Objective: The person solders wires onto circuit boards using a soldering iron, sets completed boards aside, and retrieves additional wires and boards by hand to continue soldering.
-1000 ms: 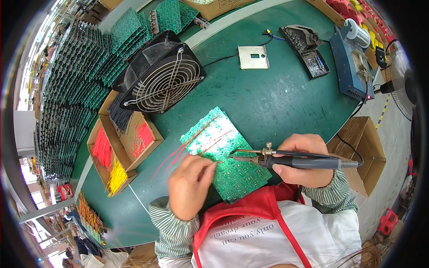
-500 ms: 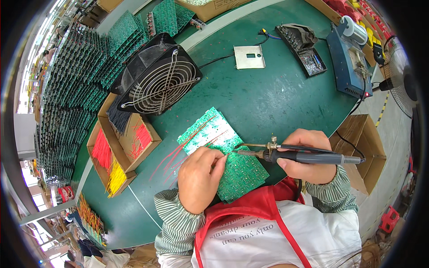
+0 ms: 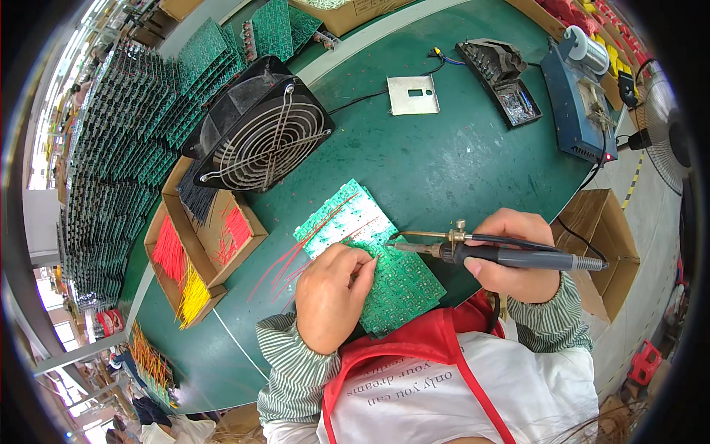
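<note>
A green circuit board [image 3: 403, 290] lies in front of me on the green table, with several red wires [image 3: 310, 226] across its upper left part and trailing off its left edge. Over the board's left side, my left hand [image 3: 333, 292] pinches a red wire, whose end shows at the fingertips. My right hand [image 3: 514, 255] grips a soldering iron [image 3: 518, 257] by its dark handle. A thin solder-feed tube [image 3: 421, 234] runs alongside it. The iron's tip is above the board, slightly right of my left fingertips; whether it touches the board I cannot tell.
Left of the board stands a cardboard box [image 3: 214, 277] of red, yellow and black wires. Behind it are a black fan [image 3: 266, 133] and stacked circuit boards [image 3: 118, 163]. A blue solder feeder [image 3: 577, 103] with a spool stands far right, near a black tool tray [image 3: 506, 85].
My right hand has drawn the soldering iron slightly up and to the right, away from my left fingertips. My left hand has barely moved and keeps its pinch.
</note>
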The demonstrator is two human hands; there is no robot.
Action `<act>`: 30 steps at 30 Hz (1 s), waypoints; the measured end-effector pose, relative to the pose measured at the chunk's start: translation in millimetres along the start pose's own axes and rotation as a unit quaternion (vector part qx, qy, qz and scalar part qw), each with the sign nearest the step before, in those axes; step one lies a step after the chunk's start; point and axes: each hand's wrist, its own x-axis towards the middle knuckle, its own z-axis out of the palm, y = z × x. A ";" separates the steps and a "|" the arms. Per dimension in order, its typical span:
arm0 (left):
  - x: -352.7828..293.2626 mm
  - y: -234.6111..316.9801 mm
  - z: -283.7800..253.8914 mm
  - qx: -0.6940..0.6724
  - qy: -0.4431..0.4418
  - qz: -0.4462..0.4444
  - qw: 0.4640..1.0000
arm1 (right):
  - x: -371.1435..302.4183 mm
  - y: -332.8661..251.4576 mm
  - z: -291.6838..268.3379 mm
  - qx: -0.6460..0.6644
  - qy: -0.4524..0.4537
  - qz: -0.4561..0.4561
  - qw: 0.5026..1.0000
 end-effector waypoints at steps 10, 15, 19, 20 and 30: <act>-18.2 -13.0 -37.1 0.036 0.015 0.036 0.999 | -2.1 0.9 17.4 0.068 0.033 0.039 0.996; -66.2 -100.3 -126.9 0.260 0.044 -0.126 0.956 | -7.4 5.9 21.7 0.074 0.068 0.066 0.993; -83.7 -172.4 -194.5 0.274 0.166 -0.202 0.925 | -4.8 8.8 34.0 0.059 0.072 0.040 0.995; -80.3 -185.4 -201.4 0.265 0.169 -0.229 0.921 | -3.3 9.8 38.9 0.055 0.074 0.030 0.995; -11.1 -256.1 -199.2 0.322 0.131 -0.176 0.921 | 6.5 20.4 70.5 -0.015 0.038 -0.123 0.992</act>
